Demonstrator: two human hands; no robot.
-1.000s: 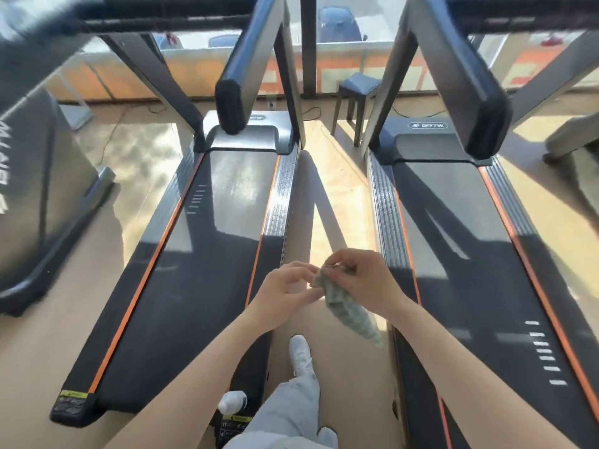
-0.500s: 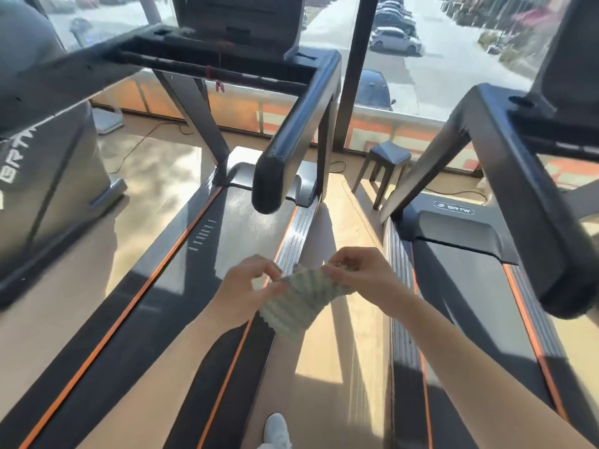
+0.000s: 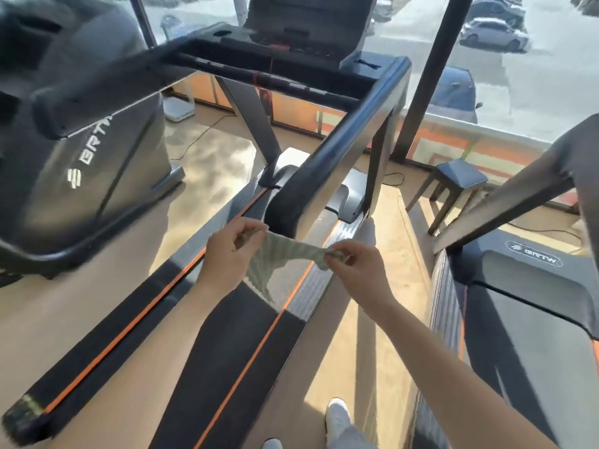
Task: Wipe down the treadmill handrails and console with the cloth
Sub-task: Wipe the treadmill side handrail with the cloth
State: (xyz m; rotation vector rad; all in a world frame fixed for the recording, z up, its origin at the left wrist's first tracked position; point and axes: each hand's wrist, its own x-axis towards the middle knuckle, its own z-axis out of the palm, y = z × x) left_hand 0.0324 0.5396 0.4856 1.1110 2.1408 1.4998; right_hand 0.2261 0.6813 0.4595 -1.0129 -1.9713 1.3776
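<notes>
Between my left hand [image 3: 231,251] and right hand [image 3: 358,267], each pinching one end: cloth [image 3: 285,259], pale green, pulled taut in the air. Just beyond: rounded end of the near handrail [image 3: 337,150], which I judge not yet touched. Further up: console [image 3: 308,17], well apart from the cloth. Status, my judgement: cloth readied, wiping not begun; handrails and console all remaining.
</notes>
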